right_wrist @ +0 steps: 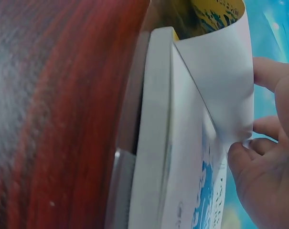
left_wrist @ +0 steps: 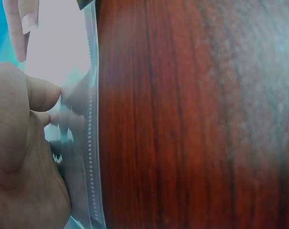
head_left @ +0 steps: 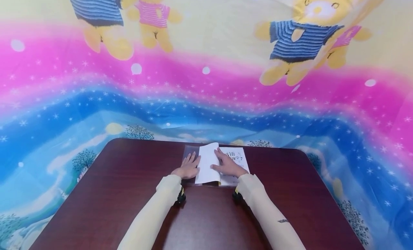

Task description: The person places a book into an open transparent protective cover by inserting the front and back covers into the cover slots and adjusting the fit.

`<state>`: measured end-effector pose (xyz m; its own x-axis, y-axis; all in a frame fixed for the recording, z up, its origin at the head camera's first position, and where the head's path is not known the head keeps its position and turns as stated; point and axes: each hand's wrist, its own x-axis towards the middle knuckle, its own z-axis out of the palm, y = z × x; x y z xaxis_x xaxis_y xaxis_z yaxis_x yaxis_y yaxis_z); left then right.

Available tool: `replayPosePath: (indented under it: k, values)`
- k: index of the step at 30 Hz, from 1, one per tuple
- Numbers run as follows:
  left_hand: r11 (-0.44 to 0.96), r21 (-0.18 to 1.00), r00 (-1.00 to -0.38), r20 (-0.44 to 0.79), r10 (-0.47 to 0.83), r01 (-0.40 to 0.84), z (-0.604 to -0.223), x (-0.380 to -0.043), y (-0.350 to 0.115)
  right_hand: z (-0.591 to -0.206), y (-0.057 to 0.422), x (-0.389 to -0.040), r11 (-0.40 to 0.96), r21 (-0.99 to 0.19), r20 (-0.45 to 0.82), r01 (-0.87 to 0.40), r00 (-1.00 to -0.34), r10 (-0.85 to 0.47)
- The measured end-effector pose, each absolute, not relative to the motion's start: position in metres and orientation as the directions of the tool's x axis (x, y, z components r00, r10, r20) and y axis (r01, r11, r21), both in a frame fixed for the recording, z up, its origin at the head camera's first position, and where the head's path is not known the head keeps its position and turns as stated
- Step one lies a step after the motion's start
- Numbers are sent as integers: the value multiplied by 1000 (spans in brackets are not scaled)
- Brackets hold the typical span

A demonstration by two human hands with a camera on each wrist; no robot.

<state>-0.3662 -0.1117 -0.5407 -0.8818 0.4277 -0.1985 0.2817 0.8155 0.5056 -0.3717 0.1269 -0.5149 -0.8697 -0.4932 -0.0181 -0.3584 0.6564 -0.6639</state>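
A book with printed text on its white top page (head_left: pixel 238 157) lies on a clear plastic cover (left_wrist: pixel 82 143) on the table. Its front cover (head_left: pixel 207 167), white inside and yellow outside, is folded over to the left and stands in a curve in the right wrist view. My left hand (head_left: pixel 188 166) rests with fingers spread on the plastic at the left, its thumb at the cover's edge. My right hand (head_left: pixel 229 164) lies over the book, thumb and index finger stretched against the white inside of the cover, other fingers near the fold.
The book lies near the far edge of a dark red-brown wooden table (head_left: pixel 135 171). Behind the table hangs a cloth (head_left: pixel 206 95) printed with bears, snowflakes and trees. A dark strap device (head_left: pixel 181 196) sits on my left wrist, another on the right.
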Motion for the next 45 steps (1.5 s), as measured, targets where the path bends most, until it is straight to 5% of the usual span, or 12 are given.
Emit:
replayPosePath:
  k: [13, 28, 45]
  values:
    - [816, 497, -885, -180, 429, 294, -555, -375, -113, -520, 103, -368, 726, -573, -5, -380, -884, -467]
    - [821, 503, -886, -202, 417, 272, -549, -374, -111, -505, 135, -371, 694, -618, -138, -369, -818, -558]
    - [810, 519, -902, -154, 403, 273, -551, -370, -112, -517, 129, -373, 684, -587, -92, -432, -804, -587]
